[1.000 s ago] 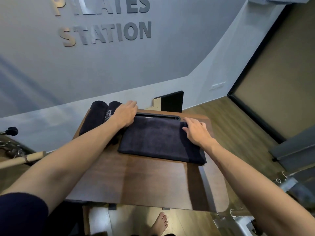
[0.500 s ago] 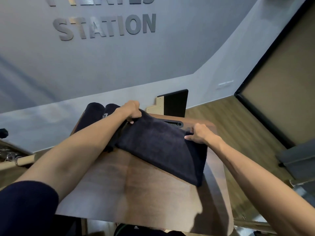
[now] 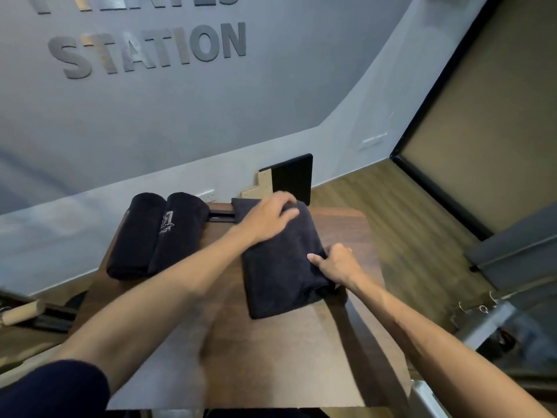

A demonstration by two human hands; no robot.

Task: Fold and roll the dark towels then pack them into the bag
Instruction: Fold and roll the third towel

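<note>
A dark towel (image 3: 280, 273) lies folded into a narrow rectangle on the brown wooden table (image 3: 271, 357), right of centre. My left hand (image 3: 266, 220) rests flat on its far end, fingers spread. On the towel's right edge, near the front corner, my right hand (image 3: 336, 262) pinches the cloth. Two rolled dark towels (image 3: 156, 233) lie side by side at the table's far left; the right one shows a pale logo. No bag is in view.
A grey wall with raised letters stands behind the table. A black panel (image 3: 292, 178) leans against the wall beyond the far edge. Wooden floor runs to the right, with metal equipment (image 3: 482, 321) at lower right. A wooden handle (image 3: 21, 312) sticks out at left.
The wide towel was lifted by its far corners and folded over from left to right into a narrow rectangle. My left hand moved right onto it; my right hand came nearer along its right edge.
</note>
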